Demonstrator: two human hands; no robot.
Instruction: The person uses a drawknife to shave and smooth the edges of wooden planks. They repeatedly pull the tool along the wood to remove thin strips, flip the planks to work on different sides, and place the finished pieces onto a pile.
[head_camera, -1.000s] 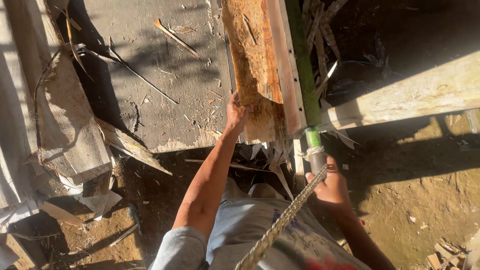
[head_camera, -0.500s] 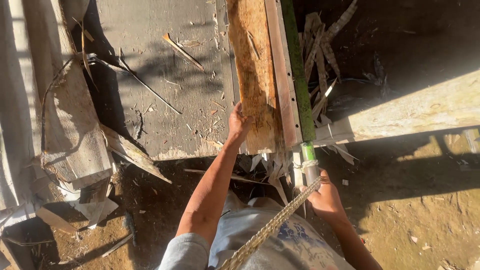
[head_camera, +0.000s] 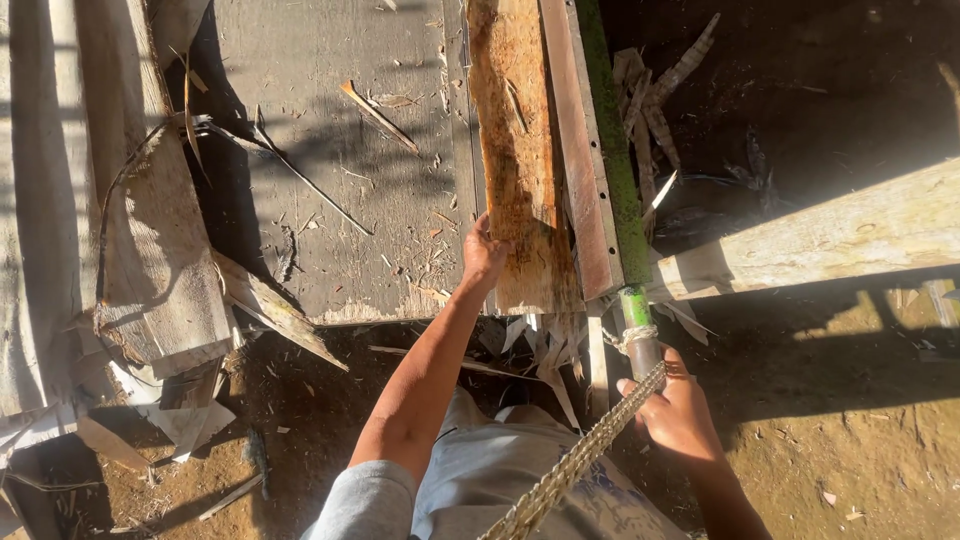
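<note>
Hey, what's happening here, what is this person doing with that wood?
A person stands at a grey wooden platform. The left hand presses on the near end of a rough orange-brown slab of wood lying on it. The right hand grips the end of a long green pole alongside, where a braided rope is tied. Wood scraps litter the dirt.

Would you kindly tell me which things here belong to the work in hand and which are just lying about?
In hand:
- left hand on the orange-brown slab
- right hand gripping the green stalk
- braided rope by that hand

Lying about:
- grey board
- splinter
- pale beam
- dry husks
</note>
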